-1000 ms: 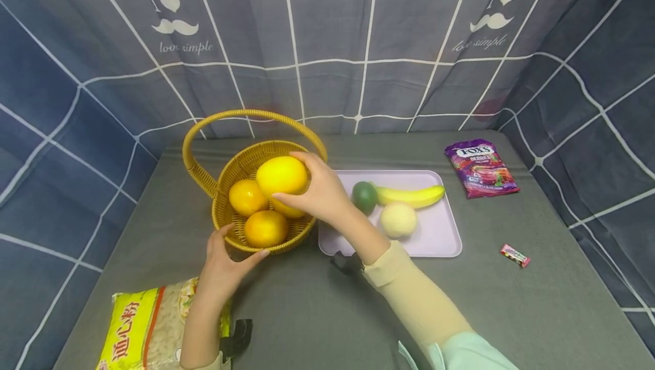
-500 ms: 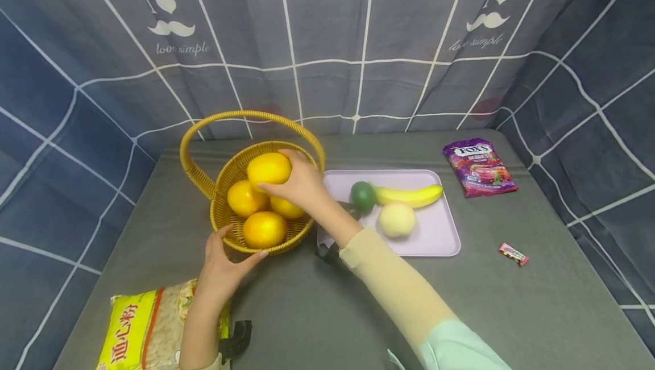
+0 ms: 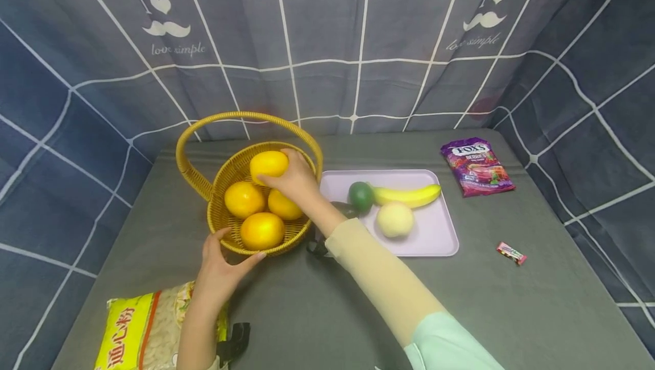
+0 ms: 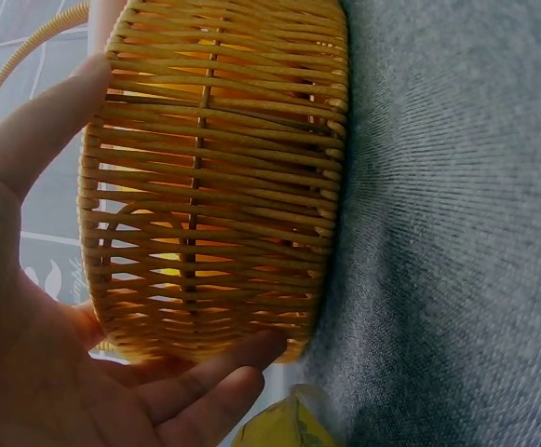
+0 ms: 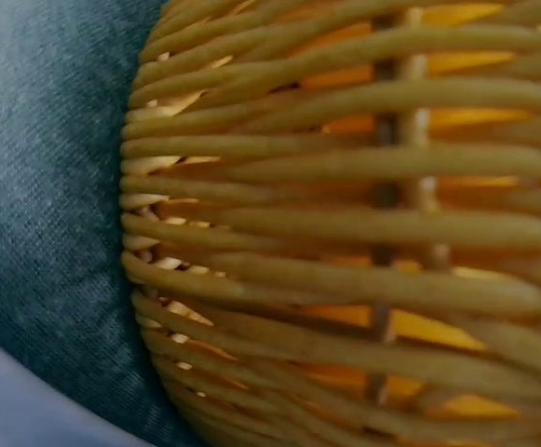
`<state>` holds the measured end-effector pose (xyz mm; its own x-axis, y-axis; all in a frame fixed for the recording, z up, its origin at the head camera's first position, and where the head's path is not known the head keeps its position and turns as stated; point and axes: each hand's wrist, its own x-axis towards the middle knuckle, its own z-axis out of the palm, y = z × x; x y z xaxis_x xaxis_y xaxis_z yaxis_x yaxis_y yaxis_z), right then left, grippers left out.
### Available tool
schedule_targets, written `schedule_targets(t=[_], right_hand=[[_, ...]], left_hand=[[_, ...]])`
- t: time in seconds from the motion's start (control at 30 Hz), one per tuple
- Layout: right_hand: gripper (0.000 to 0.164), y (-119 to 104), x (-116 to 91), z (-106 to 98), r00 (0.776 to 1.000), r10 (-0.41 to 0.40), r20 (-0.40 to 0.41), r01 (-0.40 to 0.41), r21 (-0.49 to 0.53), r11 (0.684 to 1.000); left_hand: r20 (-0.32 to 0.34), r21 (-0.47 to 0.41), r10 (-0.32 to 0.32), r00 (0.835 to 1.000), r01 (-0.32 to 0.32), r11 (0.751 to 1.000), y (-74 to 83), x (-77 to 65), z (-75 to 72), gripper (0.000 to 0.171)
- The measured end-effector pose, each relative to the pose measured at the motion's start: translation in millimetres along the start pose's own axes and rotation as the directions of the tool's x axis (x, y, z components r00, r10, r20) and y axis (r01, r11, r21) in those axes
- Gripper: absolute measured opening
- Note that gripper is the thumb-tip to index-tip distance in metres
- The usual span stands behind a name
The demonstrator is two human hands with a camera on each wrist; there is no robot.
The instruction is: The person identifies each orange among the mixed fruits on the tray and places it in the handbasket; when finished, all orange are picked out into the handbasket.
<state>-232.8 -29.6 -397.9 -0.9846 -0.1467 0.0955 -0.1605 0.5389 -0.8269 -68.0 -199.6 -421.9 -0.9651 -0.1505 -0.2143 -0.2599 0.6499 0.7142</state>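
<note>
A yellow wicker basket (image 3: 219, 211) with a tall handle stands on the grey cloth; its slatted side fills much of both wrist views. Over its back part, my right hand (image 3: 297, 175) holds a lemon (image 3: 268, 165) between thumb and fingers. Several orange-yellow fruits (image 3: 244, 199) lie below in the basket. My left hand (image 3: 221, 265) grips the near left of the basket, thumb at the rim; in the left wrist view, fingers (image 4: 209, 386) of that hand lie along the woven side. The right hand is out of sight in its wrist view.
Right of the basket, a pale lilac tray (image 3: 435, 242) bears a banana (image 3: 409, 195), a dark green fruit (image 3: 361, 196) and a pale round fruit (image 3: 396, 219). A purple candy bag (image 3: 477, 166) and small wrapped candy (image 3: 512, 253) lie farther right. A pasta bag (image 3: 138, 330) lies front left.
My right hand has carried the lemon left and toward the basket's back, exposing more of the fruit beneath. My left hand stays on the basket. The whole view has shifted slightly.
</note>
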Motion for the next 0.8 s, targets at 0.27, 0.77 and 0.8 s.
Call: schedule_targets(t=[0.27, 0.77, 0.8], right_hand=[[0.087, 5.7, 10.9, 10.5, 0.996, 0.089, -0.027, -0.091, -0.049, 0.995], [0.075, 6.8, 16.0, 15.6, 0.987, 0.147, 0.068, -0.130, -0.209, 0.969], [0.076, 6.6, 16.0, 15.7, 0.986, 0.149, 0.072, -0.131, -0.211, 0.969]], left_hand=[[-0.014, 0.002, 0.018, 1.000, -0.018, 1.000, -1.1, -1.2, 0.8, 0.112], [-0.023, 0.003, 0.030, 0.999, -0.030, 1.000, -1.9, -3.3, 0.3, 0.111], [-0.024, 0.003, 0.030, 0.999, -0.030, 1.000, -1.8, -3.5, 0.2, 0.111]])
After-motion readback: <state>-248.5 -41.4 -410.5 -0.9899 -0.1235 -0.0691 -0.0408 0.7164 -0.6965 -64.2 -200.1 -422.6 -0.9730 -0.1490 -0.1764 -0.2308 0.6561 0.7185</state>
